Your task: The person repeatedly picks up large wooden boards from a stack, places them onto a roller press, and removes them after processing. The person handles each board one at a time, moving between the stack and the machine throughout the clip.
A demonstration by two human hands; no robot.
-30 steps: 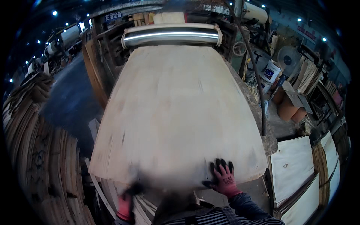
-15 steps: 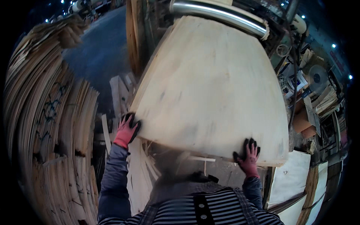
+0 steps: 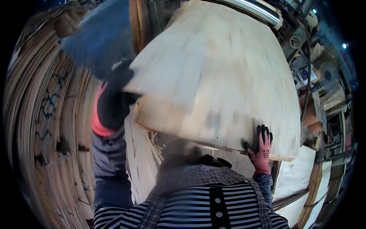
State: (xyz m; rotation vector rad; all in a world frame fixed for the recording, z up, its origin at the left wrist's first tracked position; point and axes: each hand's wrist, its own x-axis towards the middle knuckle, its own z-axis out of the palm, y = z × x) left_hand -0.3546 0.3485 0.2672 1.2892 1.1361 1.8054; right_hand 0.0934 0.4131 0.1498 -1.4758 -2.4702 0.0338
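A broad, pale wood veneer sheet lies over a stack of similar sheets in front of me. Its near left corner is raised and bent upward, pinched by my left hand in a pink glove with a black palm. Motion blurs that hand and corner, and the stack's top shows beneath. At the near right edge, my right hand, gloved the same way, rests on the wood with fingers stretched out and the thumb apart. Whether the lifted sheet reaches under this hand I cannot tell.
A shiny metal roller runs across the far end of the stack. Tall piles of veneer stand at left, with loose strips beside my left arm. More stacked sheets lie at lower right; a cardboard box sits beyond.
My left hand has risen from the stack's left edge toward me, lifting the sheet's corner. My right hand stays on the near right edge. The view has shifted slightly.
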